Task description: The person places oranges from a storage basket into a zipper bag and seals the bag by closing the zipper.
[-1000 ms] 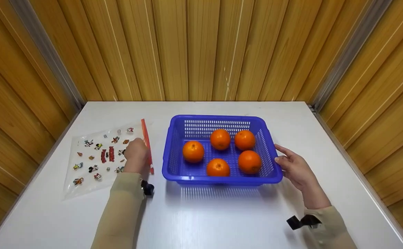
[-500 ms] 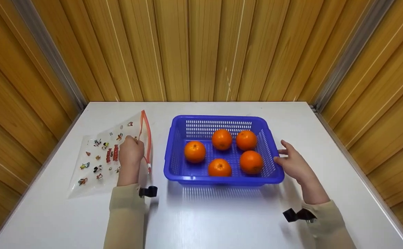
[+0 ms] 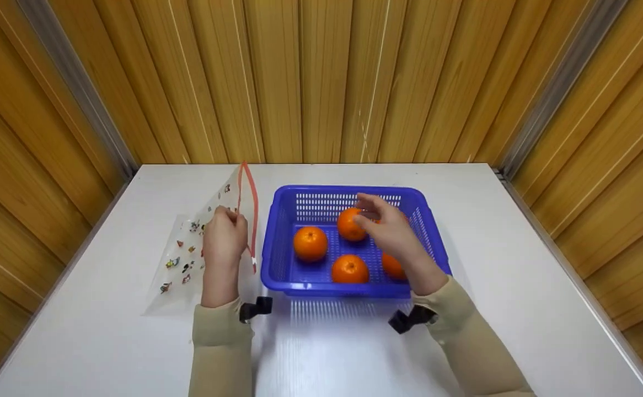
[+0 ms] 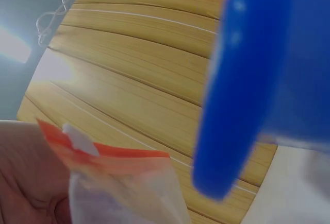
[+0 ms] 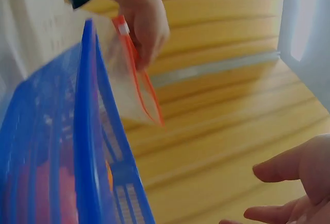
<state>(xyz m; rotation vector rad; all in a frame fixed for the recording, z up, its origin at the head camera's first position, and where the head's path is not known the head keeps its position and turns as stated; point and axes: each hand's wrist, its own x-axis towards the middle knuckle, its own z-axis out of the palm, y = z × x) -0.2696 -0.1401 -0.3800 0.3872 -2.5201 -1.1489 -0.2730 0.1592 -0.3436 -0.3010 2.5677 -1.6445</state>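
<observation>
My left hand (image 3: 223,242) pinches the upper edge of a clear zip bag (image 3: 172,278) printed with small cartoon figures. The bag's red zip strip (image 3: 255,204) stands raised with its mouth parted, and its lower part trails on the table. Right of it sits a blue plastic basket (image 3: 330,286) holding several oranges (image 3: 310,243). Above the basket's right half hovers my right hand (image 3: 396,234), fingers spread and holding nothing. It partly hides the oranges on that side. In the right wrist view, its thumb and fingers (image 5: 281,167) show apart, with the basket off to the left.
The white table (image 3: 321,353) ends at a wood-panelled wall (image 3: 321,82) behind. More panelling (image 3: 603,220) flanks it on both sides. A black wrist camera (image 3: 256,309) projects from each sleeve.
The left hand has lifted the bag's zip edge and drawn the bag right, toward the basket; its mouth has parted. The right hand has left the basket's right rim and moved over the oranges.
</observation>
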